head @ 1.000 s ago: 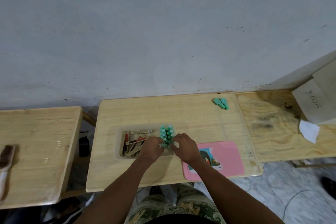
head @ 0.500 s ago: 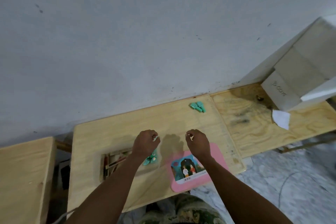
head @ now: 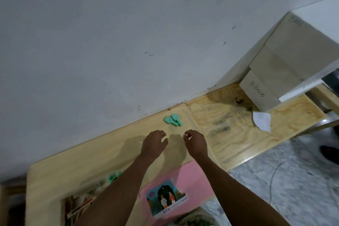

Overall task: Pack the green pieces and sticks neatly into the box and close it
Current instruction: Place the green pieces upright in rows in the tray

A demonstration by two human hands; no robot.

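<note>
A pale grey wall, scuffed along its foot, backs a light wooden table (head: 88,167) that abuts a second, stained one (head: 238,134) on the right. Two loose green pieces (head: 173,120) lie side by side, touching, near the wall at the far edge of the table. They sit just beyond the fingertips of both hands and clear of them, a little closer to the left hand (head: 153,145) than to the right hand (head: 195,144). Their long axes run diagonally, broad heads toward the wall and left, narrow ends pointing toward the right and the near side. Both hands hover over the wood with fingers loosely curled and gripping nothing (thumbs held slightly off the fingers). Down at the near left, blurred, the box (head: 63,207) holds what look like the sticks (head: 82,204), with more green pieces (head: 114,177) at its far end. A pink lid (head: 190,176) bearing a picture card lies just beside the box, under the right forearm. Cardboard cartons (head: 260,95) and a white paper scrap (head: 262,122) rest on the stained table.
</note>
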